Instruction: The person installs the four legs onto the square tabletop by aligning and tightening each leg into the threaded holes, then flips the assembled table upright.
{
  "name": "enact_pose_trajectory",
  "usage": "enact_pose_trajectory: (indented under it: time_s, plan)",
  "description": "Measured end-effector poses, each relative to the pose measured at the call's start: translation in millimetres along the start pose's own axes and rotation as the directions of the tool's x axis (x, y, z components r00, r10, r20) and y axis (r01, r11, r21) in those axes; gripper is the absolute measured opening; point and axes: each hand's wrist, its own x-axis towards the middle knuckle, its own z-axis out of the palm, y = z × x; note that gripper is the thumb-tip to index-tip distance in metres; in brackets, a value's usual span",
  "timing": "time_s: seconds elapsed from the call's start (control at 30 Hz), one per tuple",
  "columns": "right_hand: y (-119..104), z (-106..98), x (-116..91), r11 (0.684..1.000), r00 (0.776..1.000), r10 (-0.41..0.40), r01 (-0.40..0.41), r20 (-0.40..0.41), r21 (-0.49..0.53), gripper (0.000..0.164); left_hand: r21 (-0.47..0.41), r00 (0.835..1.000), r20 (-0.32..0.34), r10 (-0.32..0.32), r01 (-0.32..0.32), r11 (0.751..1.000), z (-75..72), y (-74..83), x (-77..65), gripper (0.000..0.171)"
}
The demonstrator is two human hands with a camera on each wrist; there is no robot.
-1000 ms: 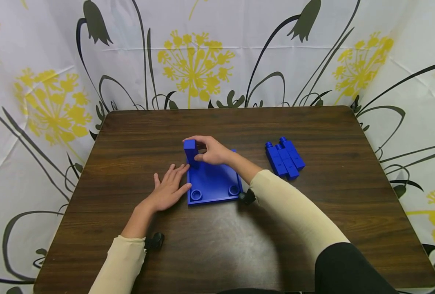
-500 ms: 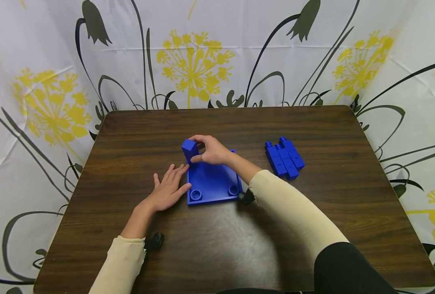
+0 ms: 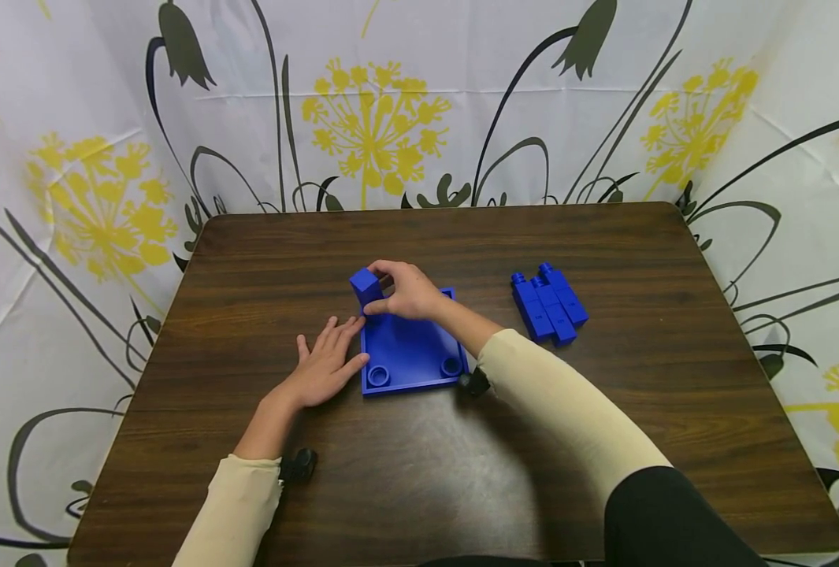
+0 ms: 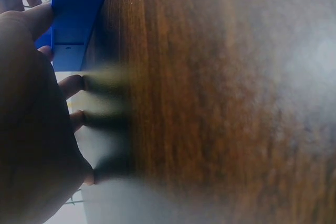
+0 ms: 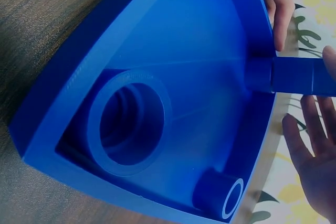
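A blue square panel (image 3: 417, 346) with a raised rim and round corner sockets lies on the table, like an upturned toy tabletop. At its far left corner a blue square leg (image 3: 366, 287) stands upright. My right hand (image 3: 408, 293) grips this leg with thumb and fingers; in the right wrist view the leg (image 5: 294, 74) meets the corner socket (image 5: 260, 74). My left hand (image 3: 322, 366) lies spread beside the panel, its thumb and fingertips at the left rim. The left wrist view shows that hand (image 4: 31, 108) against the panel's side (image 4: 76, 14).
Several more blue legs (image 3: 548, 305) lie side by side to the right of the panel, round ends pointing away. The wooden table (image 3: 419, 480) reaches back to a flower-patterned curtain (image 3: 419, 102). A dark wrist device (image 3: 474, 381) overlaps the panel's near right corner.
The leg has turned about its upright axis, so a corner of its top now faces me. My right fingers have shifted slightly around it. The left hand and panel have stayed still.
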Motion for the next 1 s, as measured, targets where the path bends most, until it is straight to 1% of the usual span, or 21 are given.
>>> enact_pose_trajectory:
  time_s: [0.2,0.37,0.5,0.63,0.77,0.93,1.0]
  plan:
    - [-1.5,2.8,-0.3,0.998,0.999,0.034,-0.036,-0.033,-0.051,0.053,-0.017,1.000,-0.019,0.012,-0.013,1.000,1.7,-1.1,0.7,0.065]
    - [-2.1,5.5,-2.1,0.994,0.995,0.062,-0.069,-0.080,-0.089,0.052,-0.005,1.000,0.001,-0.012,0.012,1.000,3.9,-4.1,2.6,0.065]
    - [-1.3,7.4,-2.5,0.991,0.992,0.060,-0.073,-0.113,-0.109,0.049,-0.003,1.000,0.004,-0.018,0.018,1.000,4.6,-5.3,3.3,0.065]
    - [-1.0,8.3,-2.5,0.991,0.993,0.057,-0.069,-0.107,-0.115,0.047,-0.006,1.000,-0.001,-0.014,0.014,1.000,4.2,-5.1,2.5,0.065]
    - [0.1,7.7,-2.7,0.991,0.995,0.051,-0.061,-0.082,-0.123,0.047,-0.002,1.000,0.004,-0.016,0.016,1.000,4.0,-4.3,2.0,0.066]
    - [2.7,5.6,-2.3,0.993,0.999,0.017,-0.023,-0.051,-0.117,0.050,0.002,1.000,0.004,-0.014,0.014,1.000,4.3,-3.8,2.7,0.066]
    - [3.4,4.7,-1.9,0.995,0.999,-0.004,0.000,-0.041,-0.099,0.053,0.002,1.000,0.007,-0.018,0.018,1.000,4.4,-4.3,3.4,0.065]
